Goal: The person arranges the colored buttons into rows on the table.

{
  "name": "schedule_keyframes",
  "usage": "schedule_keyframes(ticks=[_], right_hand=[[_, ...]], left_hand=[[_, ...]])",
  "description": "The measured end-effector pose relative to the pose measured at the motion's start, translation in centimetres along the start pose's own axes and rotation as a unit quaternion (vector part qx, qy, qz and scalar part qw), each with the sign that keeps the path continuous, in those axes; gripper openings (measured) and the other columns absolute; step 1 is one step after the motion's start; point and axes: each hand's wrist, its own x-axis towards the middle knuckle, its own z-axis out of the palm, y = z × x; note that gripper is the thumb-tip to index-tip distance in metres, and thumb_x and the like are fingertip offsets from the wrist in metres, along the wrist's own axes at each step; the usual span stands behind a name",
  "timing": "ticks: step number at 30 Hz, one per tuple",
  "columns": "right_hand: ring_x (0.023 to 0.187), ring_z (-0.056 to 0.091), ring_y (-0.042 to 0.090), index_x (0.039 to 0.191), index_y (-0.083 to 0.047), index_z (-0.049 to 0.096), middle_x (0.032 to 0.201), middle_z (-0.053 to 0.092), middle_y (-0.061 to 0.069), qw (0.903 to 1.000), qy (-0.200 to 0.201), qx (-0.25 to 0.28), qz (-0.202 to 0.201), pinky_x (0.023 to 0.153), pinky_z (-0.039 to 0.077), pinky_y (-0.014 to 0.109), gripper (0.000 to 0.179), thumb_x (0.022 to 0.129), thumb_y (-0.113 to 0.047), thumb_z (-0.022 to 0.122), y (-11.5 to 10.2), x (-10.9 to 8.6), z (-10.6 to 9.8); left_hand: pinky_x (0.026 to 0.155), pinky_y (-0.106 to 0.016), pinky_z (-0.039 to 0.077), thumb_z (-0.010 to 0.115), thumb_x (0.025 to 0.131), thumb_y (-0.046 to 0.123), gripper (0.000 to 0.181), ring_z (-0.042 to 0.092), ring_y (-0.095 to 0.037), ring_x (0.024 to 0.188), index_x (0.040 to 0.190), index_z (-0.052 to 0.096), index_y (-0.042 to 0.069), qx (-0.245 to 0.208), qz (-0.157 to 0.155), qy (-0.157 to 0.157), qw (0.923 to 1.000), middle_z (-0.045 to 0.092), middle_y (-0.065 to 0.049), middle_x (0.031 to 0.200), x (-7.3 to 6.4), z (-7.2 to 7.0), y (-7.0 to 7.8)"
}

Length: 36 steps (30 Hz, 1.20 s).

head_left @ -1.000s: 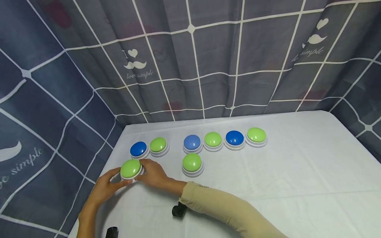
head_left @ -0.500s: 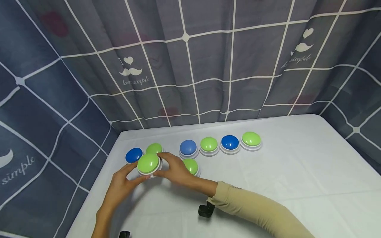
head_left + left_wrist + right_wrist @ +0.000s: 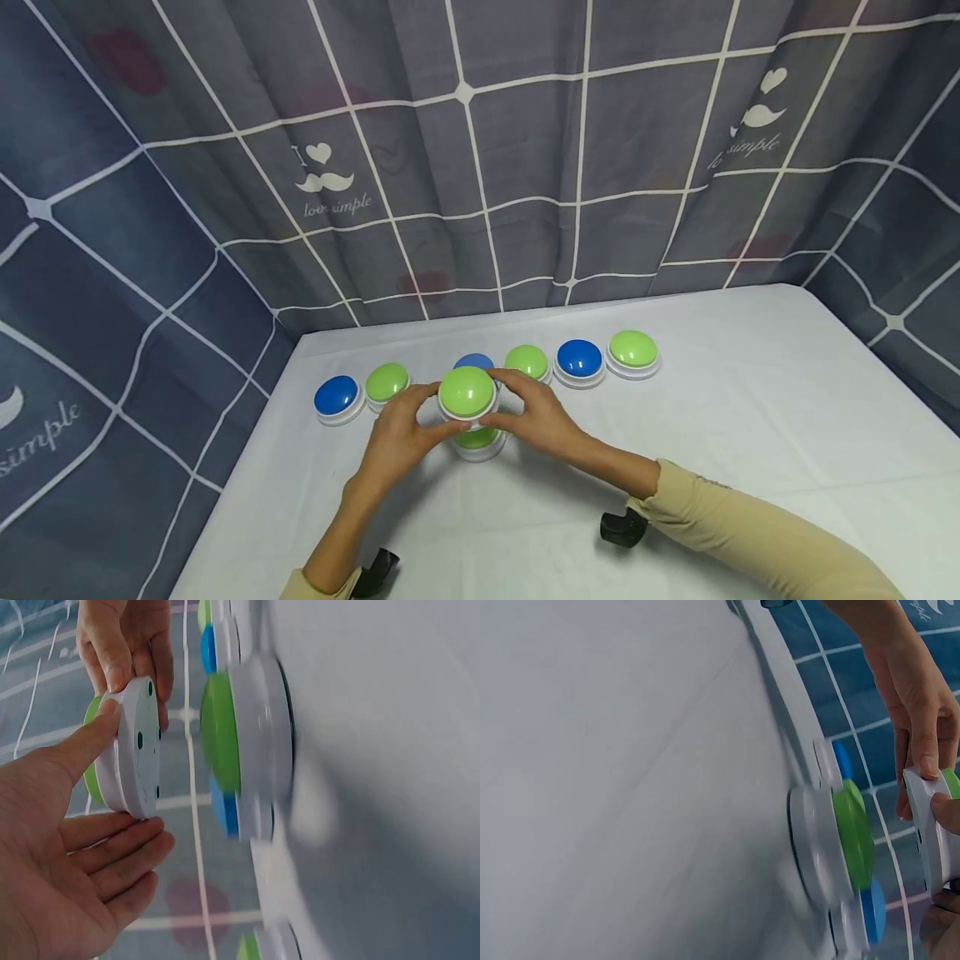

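Between both hands hangs a push button with a green dome and a white round base, lifted off the table. My left hand grips its left side with thumb and fingers. My right hand grips the right side the same way. In the left wrist view the underside of the held button shows small dark holes. Below it in the head view stands another green push button, partly covered by the held one. Right behind, a lighter blue push button is mostly hidden.
Along the back of the white table stand a blue button and a green button at left, and a green, a blue and a green button at right. A grey checked curtain hangs behind.
Both hands have carried the held green button from the left of the table rightward to the middle, above the front green button. The buttons on the table stay where they were.
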Motion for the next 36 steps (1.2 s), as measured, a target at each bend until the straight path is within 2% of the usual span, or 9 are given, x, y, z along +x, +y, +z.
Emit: schedule_keyframes(ticks=[8,15,21,26,31,36], right_hand=[[0.131,0.050,0.030,0.138,-0.006,0.056,0.138,0.057,0.010,0.9993,0.025,-0.022,0.019,0.105,0.042,0.050,0.066,0.081,-0.022,0.083,1.1,-2.8,-3.6],[0.132,0.049,0.033,0.136,-0.004,0.057,0.139,0.056,0.015,0.9978,0.032,-0.056,0.017,0.104,0.042,0.052,0.066,0.078,-0.016,0.085,2.2,-4.5,-5.3],[0.128,0.052,0.036,0.134,-0.002,0.058,0.135,0.059,0.015,0.9961,0.029,-0.083,0.002,0.101,0.043,0.054,0.065,0.077,-0.016,0.086,3.2,-5.3,-5.7],[0.125,0.055,0.035,0.133,-0.001,0.059,0.132,0.061,0.014,0.9949,0.017,-0.098,0.014,0.101,0.044,0.054,0.064,0.077,-0.018,0.086,3.8,-5.6,-5.7],[0.123,0.055,0.034,0.131,0.000,0.059,0.130,0.063,0.013,0.9937,0.003,-0.110,0.023,0.102,0.042,0.054,0.062,0.079,-0.020,0.085,4.3,-5.8,-5.6],[0.123,0.055,0.034,0.130,0.000,0.060,0.128,0.063,0.013,0.9925,-0.001,-0.121,0.018,0.102,0.042,0.053,0.061,0.078,-0.022,0.085,4.7,-5.9,-5.5]], left_hand=[[0.089,-0.048,0.051,0.088,0.073,0.041,0.066,0.062,-0.025,0.112,0.125,0.065,0.007,0.027,0.034,-0.038,0.9983,0.067,-0.007,0.120,1.3,3.0,2.9],[0.085,-0.044,0.053,0.088,0.073,0.041,0.064,0.063,-0.025,0.107,0.122,0.064,0.006,0.045,0.075,-0.066,0.9940,0.068,-0.007,0.117,1.9,5.0,4.1],[0.082,-0.039,0.053,0.090,0.071,0.041,0.060,0.065,-0.020,0.100,0.115,0.068,0.008,0.067,0.100,-0.084,0.9892,0.070,-0.003,0.107,2.4,6.0,4.4],[0.074,-0.034,0.052,0.089,0.070,0.044,0.057,0.062,-0.014,0.089,0.111,0.070,0.010,0.104,0.121,-0.091,0.9830,0.069,0.000,0.098,2.7,6.7,4.2],[0.074,-0.035,0.050,0.087,0.071,0.049,0.057,0.059,-0.014,0.085,0.108,0.070,0.010,0.141,0.134,-0.101,0.9758,0.067,0.001,0.093,2.7,7.5,3.8],[0.069,-0.035,0.049,0.087,0.069,0.051,0.054,0.060,-0.015,0.081,0.100,0.070,0.011,0.158,0.150,-0.087,0.9720,0.067,0.000,0.087,2.7,8.1,3.4]])
